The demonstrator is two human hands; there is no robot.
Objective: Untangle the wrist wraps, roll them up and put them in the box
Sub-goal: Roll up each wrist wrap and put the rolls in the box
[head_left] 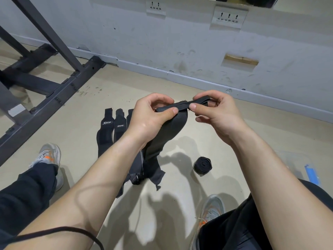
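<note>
I hold one black wrist wrap up in front of me, above the floor, with both hands on its top edge. My left grip is closed on the wrap, thumb on the near side and fingers curled over the far side. My right grip pinches the end of the same edge between thumb and forefinger, just at three o'clock from the left. The short span between the two runs almost level, and the rest of the wrap hangs down behind my left wrist.

Below, at six o'clock from my hands, a dark heap of wraps lies on the floor. I cannot tell whether the hanging end touches it. A rolled wrap stands on the floor at five o'clock, apart from the heap. At eight o'clock two flat wraps with white lettering lie side by side.

A dark metal frame stands at ten o'clock against the grey wall. My left shoe is at eight o'clock and my right shoe at five. A black cord crosses my left forearm.
</note>
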